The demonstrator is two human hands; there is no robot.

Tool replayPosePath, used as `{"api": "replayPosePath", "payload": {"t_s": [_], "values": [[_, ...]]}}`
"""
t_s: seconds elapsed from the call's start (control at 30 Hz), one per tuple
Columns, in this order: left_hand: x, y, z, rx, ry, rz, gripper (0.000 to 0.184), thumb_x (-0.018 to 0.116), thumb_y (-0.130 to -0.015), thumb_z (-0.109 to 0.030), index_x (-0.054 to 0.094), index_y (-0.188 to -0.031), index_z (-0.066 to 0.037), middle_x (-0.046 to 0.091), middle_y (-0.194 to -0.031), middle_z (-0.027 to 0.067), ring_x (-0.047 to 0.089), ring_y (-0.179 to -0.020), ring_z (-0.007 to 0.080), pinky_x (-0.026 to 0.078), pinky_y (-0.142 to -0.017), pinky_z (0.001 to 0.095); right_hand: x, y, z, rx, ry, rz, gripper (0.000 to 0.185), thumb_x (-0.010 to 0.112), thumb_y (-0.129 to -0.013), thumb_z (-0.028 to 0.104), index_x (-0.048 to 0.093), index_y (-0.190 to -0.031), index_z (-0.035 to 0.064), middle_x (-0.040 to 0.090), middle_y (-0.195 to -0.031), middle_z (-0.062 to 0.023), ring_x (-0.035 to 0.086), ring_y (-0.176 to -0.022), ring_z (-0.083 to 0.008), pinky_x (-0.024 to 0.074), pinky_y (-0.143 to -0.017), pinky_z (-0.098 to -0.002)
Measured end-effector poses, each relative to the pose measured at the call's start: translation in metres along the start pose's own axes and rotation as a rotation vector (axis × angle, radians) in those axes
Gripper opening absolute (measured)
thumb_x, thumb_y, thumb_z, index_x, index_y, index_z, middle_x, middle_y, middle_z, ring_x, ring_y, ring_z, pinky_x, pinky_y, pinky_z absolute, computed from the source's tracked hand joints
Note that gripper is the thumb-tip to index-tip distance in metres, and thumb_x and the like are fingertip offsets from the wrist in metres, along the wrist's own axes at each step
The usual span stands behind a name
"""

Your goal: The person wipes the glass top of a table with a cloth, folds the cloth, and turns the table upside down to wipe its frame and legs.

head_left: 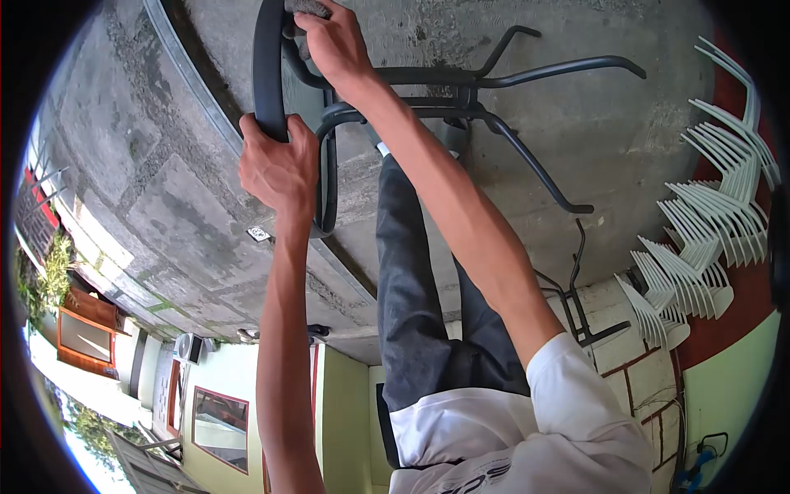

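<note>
A black tubular metal chair frame (428,76) lies tipped on the concrete floor, its bent legs pointing to the right. At its left end a wide, curved black band (269,70) runs up and down. My left hand (280,169) is closed around the lower end of this band. Near the band's upper end, my right hand (333,45) is closed on a bunched grey cloth (308,8) that presses against the frame. The fingertips of my right hand are partly hidden.
Stacked white plastic chairs (708,214) stand along the right side. Another black metal frame (576,309) is behind my right arm. A metal strip (193,70) crosses the concrete floor (177,198). My legs (411,255) are below the frame; a building with a window (220,428) lies beyond.
</note>
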State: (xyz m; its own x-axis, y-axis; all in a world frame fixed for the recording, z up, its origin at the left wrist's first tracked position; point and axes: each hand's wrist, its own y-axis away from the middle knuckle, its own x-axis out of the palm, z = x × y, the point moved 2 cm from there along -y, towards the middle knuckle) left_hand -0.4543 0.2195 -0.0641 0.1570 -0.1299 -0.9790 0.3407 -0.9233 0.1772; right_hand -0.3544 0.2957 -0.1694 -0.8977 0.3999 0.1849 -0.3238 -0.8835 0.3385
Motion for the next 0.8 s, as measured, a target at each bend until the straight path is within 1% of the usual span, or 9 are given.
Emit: {"api": "replayPosePath", "payload": {"t_s": [0.1, 0.2, 0.27, 0.3, 0.4, 0.53, 0.57, 0.67, 0.8], "values": [[0.002, 0.0, 0.005, 0.039, 0.019, 0.026, 0.031, 0.065, -0.079, -0.027, 0.052, -0.09, -0.002, 0.066, -0.079, 0.0208, 0.066, -0.077, 0.0445, 0.049, -0.07, 0.0518, 0.014, 0.006, -0.014, -0.102, 0.195, -0.323, 0.043, 0.057, -0.094, 0.012, 0.057, -0.134, -0.0033, 0.07, -0.11, -0.023, 0.068, -0.101, -0.0336, 0.0508, -0.091, -0.0403], [0.001, -0.001, 0.004, 0.05, 0.023, 0.042, 0.032, 0.066, -0.078, -0.024, 0.049, -0.091, -0.001, 0.064, -0.081, 0.0212, 0.064, -0.076, 0.0447, 0.048, -0.069, 0.0526, 0.012, 0.033, 0.02, 0.13, -0.064, -0.393, 0.044, 0.052, -0.096, 0.006, 0.052, -0.139, -0.0052, 0.056, -0.138, -0.0254, 0.059, -0.121, -0.0371, 0.0454, -0.103, -0.0397], [0.001, -0.003, 0.004, 0.067, 0.054, 0.058, 0.031, 0.066, -0.077, -0.023, 0.05, -0.091, -0.001, 0.064, -0.081, 0.0211, 0.064, -0.075, 0.0451, 0.048, -0.069, 0.0529, 0.02, 0.044, -0.005, 0.022, 0.022, -0.237, 0.048, 0.052, -0.095, 0.003, 0.049, -0.142, -0.004, 0.057, -0.137, -0.0239, 0.059, -0.122, -0.0335, 0.0444, -0.105, -0.0385], [0.002, -0.004, 0.005, 0.073, 0.049, 0.061, 0.031, 0.065, -0.075, -0.021, 0.049, -0.091, 0.0, 0.064, -0.08, 0.0212, 0.063, -0.075, 0.0455, 0.047, -0.068, 0.0533, 0.024, 0.045, -0.005, -0.174, 0.113, -0.15, 0.055, 0.051, -0.092, -0.004, 0.047, -0.147, 0.0005, 0.061, -0.133, -0.0208, 0.061, -0.12, -0.0311, 0.0457, -0.104, -0.0353], [0.004, -0.005, 0.005, 0.105, 0.04, 0.036, 0.03, 0.065, -0.074, -0.02, 0.049, -0.092, 0.0, 0.063, -0.079, 0.0214, 0.063, -0.075, 0.0461, 0.046, -0.067, 0.0538, 0.016, 0.052, -0.018, -0.001, -0.004, 0.04, 0.054, 0.053, -0.096, -0.002, 0.046, -0.149, 0.0036, 0.052, -0.149, -0.018, 0.051, -0.137, -0.0247, 0.0412, -0.11, -0.0329], [0.008, -0.004, 0.008, 0.146, -0.005, 0.027, 0.033, 0.065, -0.073, -0.018, 0.051, -0.096, 0.001, 0.061, -0.076, 0.0229, 0.061, -0.071, 0.0472, 0.045, -0.064, 0.0544, 0.009, 0.056, -0.012, -0.21, 0.117, 0.099, 0.07, 0.047, -0.079, -0.018, 0.052, -0.145, 0.0062, 0.054, -0.143, -0.0231, 0.054, -0.132, -0.0343, 0.0489, -0.105, -0.0355], [0.009, -0.004, 0.01, 0.151, 0.009, 0.031, 0.034, 0.065, -0.073, -0.018, 0.051, -0.098, 0.001, 0.06, -0.075, 0.0236, 0.06, -0.069, 0.0477, 0.044, -0.063, 0.0546, 0.009, 0.057, -0.01, -0.259, 0.09, 0.054, 0.068, 0.047, -0.075, -0.017, 0.057, -0.139, 0.0039, 0.057, -0.14, -0.0237, 0.059, -0.125, -0.037, 0.0511, -0.101, -0.0373], [0.006, -0.005, 0.008, 0.137, 0.046, 0.068, 0.035, 0.064, -0.074, -0.019, 0.051, -0.099, 0.001, 0.059, -0.075, 0.0235, 0.06, -0.069, 0.0477, 0.043, -0.063, 0.0545, 0.009, 0.054, -0.002, -0.17, 0.163, 0.023, 0.062, 0.047, -0.074, -0.013, 0.061, -0.132, 0.0011, 0.065, -0.127, -0.0223, 0.065, -0.115, -0.0379, 0.053, -0.095, -0.0382], [0.011, -0.004, 0.017, 0.192, 0.079, 0.032, 0.036, 0.064, -0.073, -0.019, 0.051, -0.1, 0.001, 0.059, -0.075, 0.0225, 0.059, -0.069, 0.0469, 0.043, -0.064, 0.0545, 0.015, 0.057, 0.0, -0.107, 0.217, -0.001, 0.042, 0.058, -0.079, -0.009, 0.064, -0.12, -0.0044, 0.066, -0.113, -0.0204, 0.067, -0.105, -0.0374, 0.0537, -0.085, -0.0369]]}}
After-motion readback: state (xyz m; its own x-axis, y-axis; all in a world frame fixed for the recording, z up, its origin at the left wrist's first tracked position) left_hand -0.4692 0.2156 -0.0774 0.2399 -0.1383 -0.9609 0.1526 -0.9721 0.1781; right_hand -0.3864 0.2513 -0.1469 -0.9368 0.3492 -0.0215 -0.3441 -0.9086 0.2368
